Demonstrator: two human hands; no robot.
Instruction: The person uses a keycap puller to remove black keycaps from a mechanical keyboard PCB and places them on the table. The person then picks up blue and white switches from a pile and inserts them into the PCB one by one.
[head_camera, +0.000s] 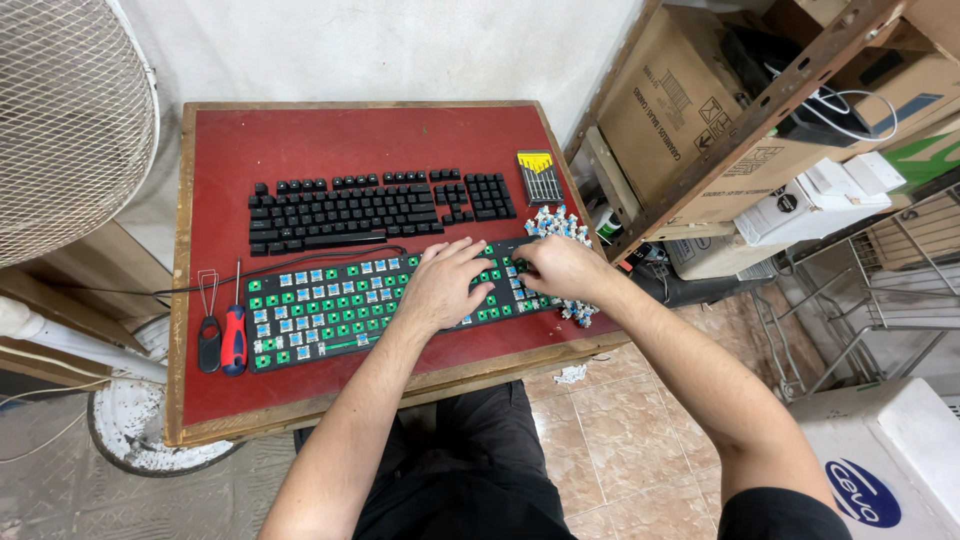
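Note:
A bare keyboard frame (330, 305) with a green circuit board and several blue switches lies near the front of the red table (300, 135). My left hand (445, 283) rests flat on its right half with fingers spread. My right hand (560, 268) is curled at the frame's right end, fingertips down among the switches; whether it pinches one is hidden. Behind the frame, black keycaps (370, 208) are laid out in keyboard order. A pile of loose blue-and-white switches (560, 224) sits at the table's right edge, and more show under my right wrist.
A red-handled screwdriver (234, 335) and a wire keycap puller (208, 325) lie left of the frame. A small screwdriver set (540, 176) sits at the back right. A fan (70, 120) stands at left; cardboard boxes (680, 110) on a shelf at right.

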